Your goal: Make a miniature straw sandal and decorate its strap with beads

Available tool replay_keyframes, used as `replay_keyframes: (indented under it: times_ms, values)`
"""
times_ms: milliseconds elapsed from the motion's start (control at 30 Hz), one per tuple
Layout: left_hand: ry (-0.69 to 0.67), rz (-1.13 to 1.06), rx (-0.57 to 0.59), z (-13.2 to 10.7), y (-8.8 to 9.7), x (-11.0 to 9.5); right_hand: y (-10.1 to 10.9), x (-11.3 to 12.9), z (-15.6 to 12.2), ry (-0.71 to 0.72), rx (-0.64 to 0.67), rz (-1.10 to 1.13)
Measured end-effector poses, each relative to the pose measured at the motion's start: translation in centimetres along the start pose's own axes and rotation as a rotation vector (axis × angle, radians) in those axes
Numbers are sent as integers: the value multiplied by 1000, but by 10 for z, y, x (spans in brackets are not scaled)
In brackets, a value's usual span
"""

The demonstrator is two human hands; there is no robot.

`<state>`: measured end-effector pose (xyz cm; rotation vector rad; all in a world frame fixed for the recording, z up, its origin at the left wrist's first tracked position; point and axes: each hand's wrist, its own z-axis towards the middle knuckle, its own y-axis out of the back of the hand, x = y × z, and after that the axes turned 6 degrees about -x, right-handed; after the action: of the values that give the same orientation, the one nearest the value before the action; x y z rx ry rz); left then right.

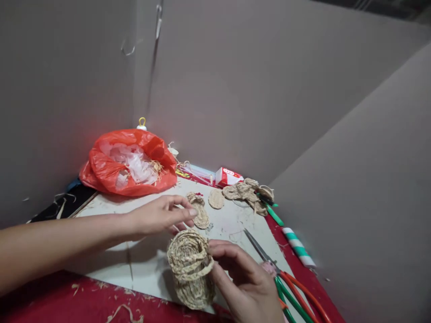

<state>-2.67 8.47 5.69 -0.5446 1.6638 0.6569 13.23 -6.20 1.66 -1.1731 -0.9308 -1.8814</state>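
Note:
My right hand [244,282] pinches the edge of a small woven straw slipper [190,267] and holds it upright over the white board [148,264]. My left hand [158,217] reaches in from the left with fingers loosely stretched just above the slipper, its fingertips close to a flat woven straw piece [201,216] on the board. Whether the left fingers touch anything I cannot make out.
A red plastic bag [129,163] with white plastic and straw sits at the back left. More woven straw pieces [247,192], a small oval one [216,198], a red-and-white box [228,176], scissors [261,250], green and orange-handled tools [296,298] and a striped tube [298,246] lie at the right. Cardboard walls [269,89] enclose the red table [50,305].

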Motion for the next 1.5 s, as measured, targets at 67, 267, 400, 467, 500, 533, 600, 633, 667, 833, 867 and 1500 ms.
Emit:
replay_keyframes:
  times_ms: [67, 267, 400, 467, 500, 533, 600, 633, 667, 833, 867, 1500]
  values:
    - [22, -55, 42, -21, 4, 2, -9, -1, -1, 60, 26, -32]
    - [60, -141, 274, -42, 17, 9, -28, -10, 1, 140, 122, -56]
    - [-72, 160, 102, -40, 13, 14, -30, -19, 1, 136, 166, -64]
    - [-116, 256, -13, -38, 9, 15, -28, -24, 0, 130, 166, -61]
    - [-118, 288, -46, -36, 7, 16, -27, -26, 0, 124, 163, -63]
    - [-118, 315, -64, -36, 6, 18, -25, -29, -1, 120, 161, -69]
    - [-150, 364, -76, -35, 5, 22, -22, -34, -2, 129, 167, -82]
    - [-185, 380, -77, -34, 5, 24, -21, -37, -3, 141, 174, -87]
    - [-218, 387, -66, -34, 5, 26, -20, -40, -3, 153, 187, -94]
    - [-181, 328, 67, -32, 4, 32, -17, -54, -6, 185, 219, -122]
    - [-163, 322, 87, -31, 3, 33, -18, -56, -7, 182, 214, -120]
    - [86, 26, -19, -25, -18, 55, -22, -51, -5, 224, 233, -98]
